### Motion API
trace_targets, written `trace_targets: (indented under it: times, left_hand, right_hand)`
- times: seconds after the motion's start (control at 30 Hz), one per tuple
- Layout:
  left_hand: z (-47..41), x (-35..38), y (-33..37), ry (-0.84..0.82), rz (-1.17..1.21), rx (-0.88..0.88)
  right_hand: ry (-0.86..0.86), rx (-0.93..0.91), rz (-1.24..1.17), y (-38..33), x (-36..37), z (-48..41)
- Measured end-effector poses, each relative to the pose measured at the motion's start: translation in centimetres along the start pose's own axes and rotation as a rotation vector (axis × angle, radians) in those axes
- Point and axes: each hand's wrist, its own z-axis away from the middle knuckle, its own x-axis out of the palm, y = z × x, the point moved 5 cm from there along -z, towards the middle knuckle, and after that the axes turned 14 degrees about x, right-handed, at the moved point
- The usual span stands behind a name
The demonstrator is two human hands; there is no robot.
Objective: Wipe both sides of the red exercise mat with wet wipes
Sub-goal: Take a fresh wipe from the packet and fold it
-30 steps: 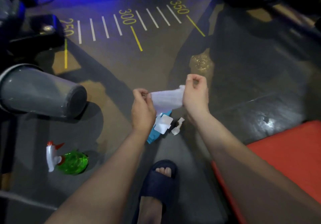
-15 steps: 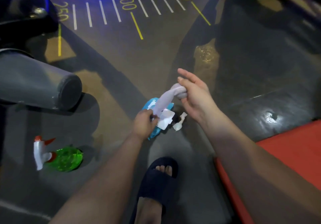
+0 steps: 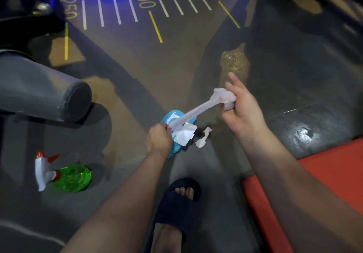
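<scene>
1. Head view: one red exercise mat (image 3: 334, 174) lies flat on the floor (image 3: 294, 66) at the lower right, partly behind the person's right forearm. One corner of it shows, pointing toward the middle of the floor. The frame cuts off the rest, so I cannot tell which way its long axis runs.
2. One wet wipe (image 3: 196, 112) is pulled taut into a twisted strand between two hands. Its long axis climbs from lower left to upper right.
3. The left hand (image 3: 159, 137) pinches the wipe's lower end with curled fingers, right over the pack.
4. The right hand (image 3: 241, 109) grips the bunched upper end with its thumb and lower fingers, while two fingers stick out straight.
5. One blue wipe pack (image 3: 174, 148) sits on the floor under the strand, with its white flap (image 3: 185, 135) lifted open.
6. One crumpled white scrap (image 3: 202, 139) lies just beside the pack, on the mat's side.
7. One dark slipper (image 3: 176, 203) with bare toes showing stands between the pack and the mat's corner.
8. One green spray bottle (image 3: 70, 178) with a white and red trigger head stands well apart at the left.
9. One thick grey cylinder (image 3: 39, 93) juts in from the left edge above the bottle.
10. Three yellow numbers, 250, 300 and 350, are painted on the far floor among white tick lines (image 3: 117, 10).
</scene>
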Motion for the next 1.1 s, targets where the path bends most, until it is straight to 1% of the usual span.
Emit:
trace_targets:
  times: [0.1,0.17,0.2,0.27,0.33,0.4,0.47,0.5,0.57,0.63,0.77,0.83,0.9,0.97,1.03,1.1]
  left_hand:
    - [0.5,0.3,0.2,-0.095,-0.056,-0.014]
    - [0.5,0.2,0.0,-0.104,-0.008,-0.019]
    - [0.3,0.1,0.2,-0.104,0.024,-0.015]
    - [0.1,-0.8,1.1,-0.089,0.050,0.015]
    - [0.5,-2.5,2.3,-0.051,0.029,0.007]
    - [0.5,-5.3,4.6,0.013,0.033,0.015]
    - [-0.2,-7.9,7.9,0.057,0.086,0.106]
    - [-0.6,-9.0,10.2,0.036,0.131,0.164]
    - [-1.2,-10.8,15.9,-0.071,0.200,0.289]
    - [-1.2,-11.8,22.7,-0.239,0.243,0.443]
    - [0.4,-10.5,35.4,-0.563,0.216,0.801]
    - [2.4,-9.0,41.2,-0.738,0.164,0.920]
    - [5.1,-7.4,46.5,-0.907,0.099,1.015]
    - [8.5,-6.5,51.3,-1.013,0.069,1.115]
    - [12.5,-6.0,55.2,-1.078,0.174,1.176]
    - [16.7,-5.3,57.6,-1.115,0.277,1.221]
  right_hand:
    - [-0.041,-0.026,-0.065,-2.7,-0.8,1.5]
    - [-0.060,-0.063,-0.075,-4.5,-0.9,2.4]
    - [-0.042,-0.091,-0.039,-5.1,-1.0,2.7]
    - [0.041,-0.131,0.122,-4.7,-1.9,4.0]
    - [0.105,-0.119,0.256,-3.2,-3.3,4.9]
    - [0.162,-0.111,0.329,-2.6,-4.9,6.0]
    - [0.201,-0.139,0.345,-3.9,-6.3,6.8]
    - [0.203,-0.156,0.354,-5.1,-6.7,7.3]
    - [0.172,-0.195,0.371,-8.2,-7.1,8.8]
    - [0.136,-0.236,0.431,-11.8,-7.1,11.0]
    - [0.144,-0.338,0.690,-19.0,-8.5,16.9]
    - [0.193,-0.404,0.803,-22.6,-10.1,20.6]
    - [0.242,-0.458,0.864,-25.8,-12.0,24.5]
    - [0.295,-0.488,0.885,-28.2,-14.2,28.3]
    - [0.371,-0.534,0.925,-29.9,-16.4,32.0]
    - [0.491,-0.564,0.966,-30.3,-19.2,35.0]
